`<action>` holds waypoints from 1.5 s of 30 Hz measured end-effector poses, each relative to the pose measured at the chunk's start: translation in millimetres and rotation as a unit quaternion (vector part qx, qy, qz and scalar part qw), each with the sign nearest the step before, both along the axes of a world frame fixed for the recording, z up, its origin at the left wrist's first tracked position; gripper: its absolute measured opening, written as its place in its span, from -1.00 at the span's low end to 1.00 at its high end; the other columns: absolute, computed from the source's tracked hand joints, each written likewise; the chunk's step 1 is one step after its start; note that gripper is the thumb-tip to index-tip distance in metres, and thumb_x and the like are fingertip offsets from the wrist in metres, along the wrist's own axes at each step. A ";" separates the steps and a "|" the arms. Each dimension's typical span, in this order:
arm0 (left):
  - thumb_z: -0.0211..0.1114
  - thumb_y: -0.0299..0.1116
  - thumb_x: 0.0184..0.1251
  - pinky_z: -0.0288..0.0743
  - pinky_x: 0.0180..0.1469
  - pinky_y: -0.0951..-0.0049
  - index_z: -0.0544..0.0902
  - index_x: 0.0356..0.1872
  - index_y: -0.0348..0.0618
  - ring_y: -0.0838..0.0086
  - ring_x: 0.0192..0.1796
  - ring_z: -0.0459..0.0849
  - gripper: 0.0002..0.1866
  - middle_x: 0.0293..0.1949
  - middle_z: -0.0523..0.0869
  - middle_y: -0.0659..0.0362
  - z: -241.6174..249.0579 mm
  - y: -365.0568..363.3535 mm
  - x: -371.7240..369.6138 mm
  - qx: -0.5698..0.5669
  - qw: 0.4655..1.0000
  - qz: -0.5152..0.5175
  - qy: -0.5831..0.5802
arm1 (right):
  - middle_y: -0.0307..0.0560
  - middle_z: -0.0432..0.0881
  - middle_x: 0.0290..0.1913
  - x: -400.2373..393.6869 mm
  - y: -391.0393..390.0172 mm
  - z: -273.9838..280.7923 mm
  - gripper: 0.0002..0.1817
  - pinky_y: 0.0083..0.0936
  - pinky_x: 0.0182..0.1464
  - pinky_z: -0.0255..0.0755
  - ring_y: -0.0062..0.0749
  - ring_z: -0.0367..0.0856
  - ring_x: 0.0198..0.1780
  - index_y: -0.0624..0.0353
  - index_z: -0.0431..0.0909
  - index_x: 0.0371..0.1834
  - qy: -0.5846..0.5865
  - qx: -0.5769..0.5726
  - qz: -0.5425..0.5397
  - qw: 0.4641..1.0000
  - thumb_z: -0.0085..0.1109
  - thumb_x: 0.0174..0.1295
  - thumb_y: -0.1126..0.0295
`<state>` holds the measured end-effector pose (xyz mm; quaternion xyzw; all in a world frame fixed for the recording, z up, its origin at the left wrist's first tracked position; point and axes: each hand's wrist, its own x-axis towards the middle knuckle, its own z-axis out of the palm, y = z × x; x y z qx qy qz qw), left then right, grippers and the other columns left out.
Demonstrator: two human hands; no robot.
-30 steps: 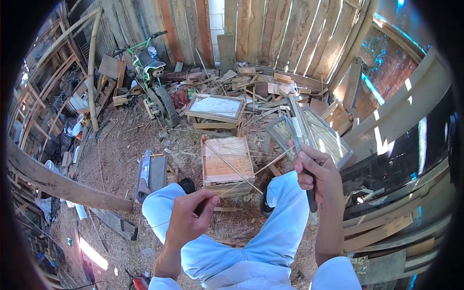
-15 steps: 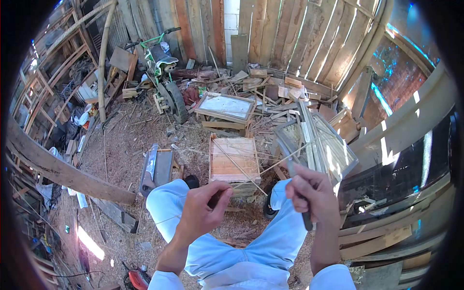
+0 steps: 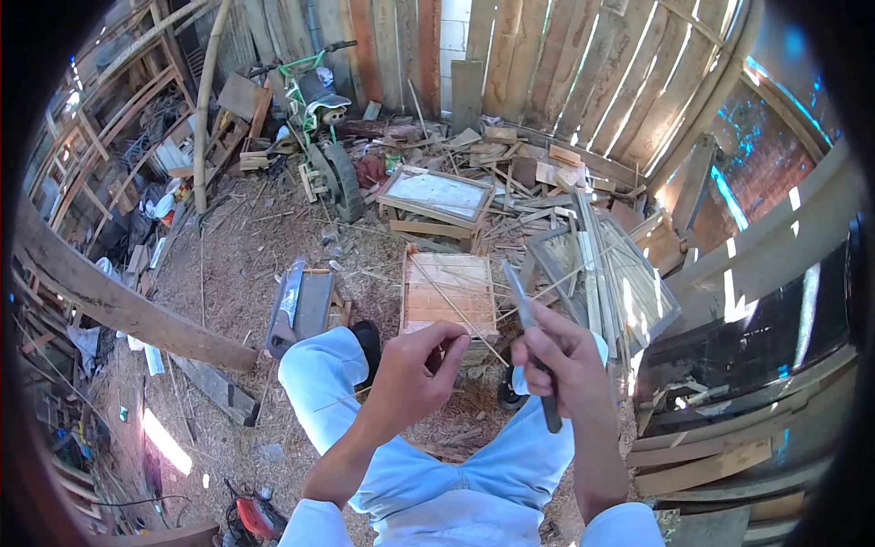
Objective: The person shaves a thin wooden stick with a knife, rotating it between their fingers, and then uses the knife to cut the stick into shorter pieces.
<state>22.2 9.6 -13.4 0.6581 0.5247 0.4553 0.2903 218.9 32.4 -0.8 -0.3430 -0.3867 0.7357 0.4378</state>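
Note:
My right hand is closed around the dark handle of a knife, its pale blade pointing up and away from me. In front of my lap, my left hand pinches a thin wooden strip; part of the strip is hidden behind the fingers and the knife. Just beyond both hands stands a low wooden box with a slatted top. Another thin stick lies slanting across that top.
A saw rests on a dark tray-like piece at the left. Framed panels and scrap wood lie ahead, near a small motorcycle. A wooden beam crosses the left side; a red power tool lies lower left.
My left hand has moved slightly up and right. The knife has tilted so its blade shows more fully, left of the right hand. The whole view has shifted a little.

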 end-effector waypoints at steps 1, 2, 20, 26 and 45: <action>0.22 -0.48 0.27 0.33 -0.57 0.52 0.60 -0.30 -0.28 0.55 -0.65 0.49 -0.92 -0.60 0.59 0.10 0.8 0.0 1.3 0.000 1.000 -0.005 -0.001 | -0.15 0.53 -0.43 -1.9 4.1 -1.5 -0.62 -0.76 -0.66 0.15 -0.72 0.29 -0.62 0.31 0.38 0.20 0.015 -0.005 0.020 1.000 0.02 0.36 0.42; 0.23 -0.47 0.28 0.29 -0.57 0.56 0.61 -0.29 -0.29 0.63 -0.62 0.45 -0.91 -0.62 0.58 0.16 1.6 -0.8 0.9 -0.009 1.000 -0.007 -0.009 | -0.15 0.53 -0.43 -0.7 7.3 -0.8 -0.62 -0.76 -0.66 0.15 -0.72 0.29 -0.62 0.31 0.38 0.20 0.015 -0.005 0.018 1.000 0.02 0.36 0.42; 0.30 -0.57 0.17 0.32 -0.54 0.58 0.62 -0.35 -0.28 0.53 -0.56 0.55 -0.96 -0.55 0.63 0.14 -4.6 -15.6 -12.3 0.123 0.990 0.031 0.062 | -0.21 0.55 -0.41 -6.1 -0.9 -2.5 -0.77 -0.76 -0.66 0.12 -0.74 0.29 -0.59 0.29 0.54 -0.05 -0.023 -0.017 0.043 0.999 0.05 0.35 0.39; 0.28 -0.61 0.18 0.31 -0.57 0.57 0.60 -0.32 -0.27 0.56 -0.62 0.47 -0.92 -0.52 0.61 0.14 -8.0 -20.7 -30.4 0.080 0.995 0.032 0.055 | -0.18 0.53 -0.43 31.4 15.1 12.3 -0.83 -0.77 -0.67 0.10 -0.73 0.27 -0.60 0.30 0.51 -0.24 -0.011 -0.007 -0.060 0.998 0.06 0.34 0.38; 0.30 -0.65 0.11 0.36 -0.55 0.52 0.59 -0.35 -0.26 0.42 -0.59 0.54 -0.89 -0.52 0.61 0.11 -9.9 -15.3 -35.1 0.120 0.986 0.025 0.113 | -0.22 0.52 -0.41 29.8 8.7 7.4 -0.65 -0.80 -0.64 0.12 -0.74 0.27 -0.60 0.26 0.40 0.19 0.024 -0.045 -0.004 0.999 -0.01 0.37 0.44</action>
